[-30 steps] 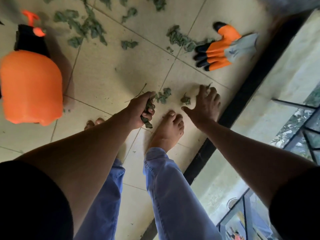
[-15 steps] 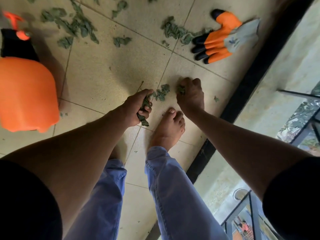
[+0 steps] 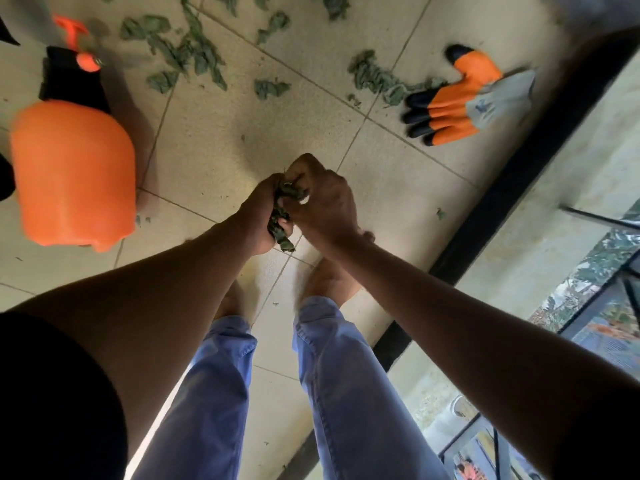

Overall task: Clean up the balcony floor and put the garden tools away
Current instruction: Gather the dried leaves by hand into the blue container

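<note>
Both hands meet just above the tiled balcony floor [image 3: 214, 133]. My left hand [image 3: 258, 220] is closed on a bunch of wilted green leaves [image 3: 282, 216]. My right hand [image 3: 323, 199] presses against the same bunch from the right, fingers curled onto it. More loose leaves lie scattered at the top of the floor [image 3: 187, 53] and in a clump [image 3: 377, 79] beside an orange and grey garden glove [image 3: 460, 98]. An orange pump sprayer [image 3: 74, 171] with a black top stands at the left.
A black strip [image 3: 512, 188] edges the floor on the right, with a pale ledge and metal railing [image 3: 595, 296] beyond it. My bare feet and blue trousers [image 3: 332, 375] are directly below the hands. One small leaf scrap [image 3: 440, 213] lies near the strip.
My right hand swept the small leaves off the floor and brought them to the bunch in my left hand. The patch of floor ahead of my feet no longer shows leaves.
</note>
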A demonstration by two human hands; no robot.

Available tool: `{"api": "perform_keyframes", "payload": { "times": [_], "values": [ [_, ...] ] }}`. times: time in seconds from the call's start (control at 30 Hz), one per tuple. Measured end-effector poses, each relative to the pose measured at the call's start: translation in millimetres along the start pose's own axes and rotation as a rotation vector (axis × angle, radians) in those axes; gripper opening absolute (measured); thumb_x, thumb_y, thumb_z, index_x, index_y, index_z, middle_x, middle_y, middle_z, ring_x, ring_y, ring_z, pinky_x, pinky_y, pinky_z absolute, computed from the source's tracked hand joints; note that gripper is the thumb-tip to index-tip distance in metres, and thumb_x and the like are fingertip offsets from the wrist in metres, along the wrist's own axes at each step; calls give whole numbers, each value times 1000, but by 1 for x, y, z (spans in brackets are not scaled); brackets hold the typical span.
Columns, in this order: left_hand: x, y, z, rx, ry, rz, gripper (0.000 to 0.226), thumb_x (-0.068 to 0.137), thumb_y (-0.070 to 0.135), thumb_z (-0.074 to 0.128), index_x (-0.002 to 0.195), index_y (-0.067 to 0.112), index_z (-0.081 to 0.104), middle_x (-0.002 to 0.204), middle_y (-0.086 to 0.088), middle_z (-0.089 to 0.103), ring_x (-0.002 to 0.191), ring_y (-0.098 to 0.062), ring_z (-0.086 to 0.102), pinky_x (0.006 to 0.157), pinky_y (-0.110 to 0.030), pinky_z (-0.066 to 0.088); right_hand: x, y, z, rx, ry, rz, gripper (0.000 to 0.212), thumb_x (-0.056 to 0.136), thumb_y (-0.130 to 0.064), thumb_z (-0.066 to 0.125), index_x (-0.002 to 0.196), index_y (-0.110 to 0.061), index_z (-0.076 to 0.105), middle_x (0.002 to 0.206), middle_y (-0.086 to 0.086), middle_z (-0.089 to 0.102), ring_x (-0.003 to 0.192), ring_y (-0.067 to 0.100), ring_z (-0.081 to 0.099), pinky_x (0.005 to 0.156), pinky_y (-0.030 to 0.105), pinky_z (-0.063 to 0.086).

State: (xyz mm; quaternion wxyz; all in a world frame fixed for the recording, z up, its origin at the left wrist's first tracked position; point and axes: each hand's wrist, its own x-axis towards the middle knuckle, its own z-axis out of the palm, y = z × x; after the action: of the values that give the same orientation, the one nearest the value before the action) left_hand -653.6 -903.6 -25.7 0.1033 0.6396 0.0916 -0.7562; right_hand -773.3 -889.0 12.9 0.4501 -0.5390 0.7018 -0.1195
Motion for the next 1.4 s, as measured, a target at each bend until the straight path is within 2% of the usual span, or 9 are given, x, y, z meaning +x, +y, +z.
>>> {"api": "perform_keyframes", "payload": {
  "times": [0.1, 0.23, 0.37, 0.53, 0.63, 0.8, 1.0, 1.23, 1.4],
  "values": [
    [-6, 2, -5, -48, -10, 10, 45, 94, 43, 55, 53, 24, 59, 62, 3, 52, 57, -13, 46, 59, -27, 31, -6, -9, 12, -171, 70, -63, 16, 79, -15, 78, 88, -22, 67, 76, 2, 63, 71, 21, 61, 53, 28, 48],
    [-19, 7, -11, -31, 10, 20, 67, 97, 52, 56, 37, 22, 51, 42, 6, 44, 36, -9, 44, 45, -21, 34, -6, -12, 20, -368, 52, -312, 3, 83, -18, 75, 82, -15, 74, 72, 3, 68, 81, 27, 60, 65, 38, 52],
    [-19, 8, -17, 2, 118, -10, 42, 91, 49, 67, 58, 24, 61, 54, 4, 56, 48, -11, 58, 51, -19, 46, -10, -8, 26, -387, -31, -417, 17, 87, -22, 62, 89, -9, 73, 85, 7, 68, 89, 29, 57, 70, 43, 51],
    [-5, 6, -27, -15, 128, -20, 28, 91, 38, 69, 72, 23, 56, 64, 3, 52, 49, -8, 46, 43, -19, 30, -13, 9, 19, -213, 6, -338, 18, 91, -18, 61, 105, -16, 73, 103, 4, 67, 94, 23, 62, 76, 39, 53],
    [-2, 6, -27, -14, 42, -38, 33, 97, 36, 61, 68, 25, 50, 60, 7, 49, 43, -3, 40, 32, -15, 22, 0, 30, 3, -399, 104, -165, 31, 88, -10, 65, 118, -18, 66, 112, 5, 64, 97, 22, 62, 63, 28, 48],
    [2, 6, -31, -5, -15, -67, 32, 99, 36, 57, 69, 26, 49, 60, 8, 49, 44, -2, 40, 32, -15, 20, 22, 68, 3, -612, -94, -25, 60, 88, -9, 69, 140, -17, 41, 126, 18, 44, 98, 33, 57, 67, 41, 59],
    [0, 1, -44, -5, -17, -72, 23, 99, 35, 55, 77, 28, 49, 62, 6, 50, 45, -2, 40, 32, -14, 21, 38, 65, 12, -493, -111, -99, 21, 99, -7, 55, 120, -6, 55, 108, 20, 55, 82, 35, 62, 65, 32, 42],
    [1, -5, -61, -30, 9, -68, 17, 99, 34, 55, 84, 27, 50, 62, 5, 50, 44, -3, 40, 31, -14, 21, 43, 49, 26, -518, -184, -205, 55, 84, -16, 78, 132, -17, 52, 128, 14, 45, 110, 30, 53, 71, 36, 55],
    [0, -8, -73, -41, 3, -75, 22, 97, 34, 57, 78, 27, 48, 62, 5, 50, 43, -3, 41, 30, -15, 22, 46, 40, 39, -738, -328, -438, 30, 87, 2, 62, 115, -9, 62, 122, 13, 54, 100, 31, 58, 64, 43, 61]
  ]
}}
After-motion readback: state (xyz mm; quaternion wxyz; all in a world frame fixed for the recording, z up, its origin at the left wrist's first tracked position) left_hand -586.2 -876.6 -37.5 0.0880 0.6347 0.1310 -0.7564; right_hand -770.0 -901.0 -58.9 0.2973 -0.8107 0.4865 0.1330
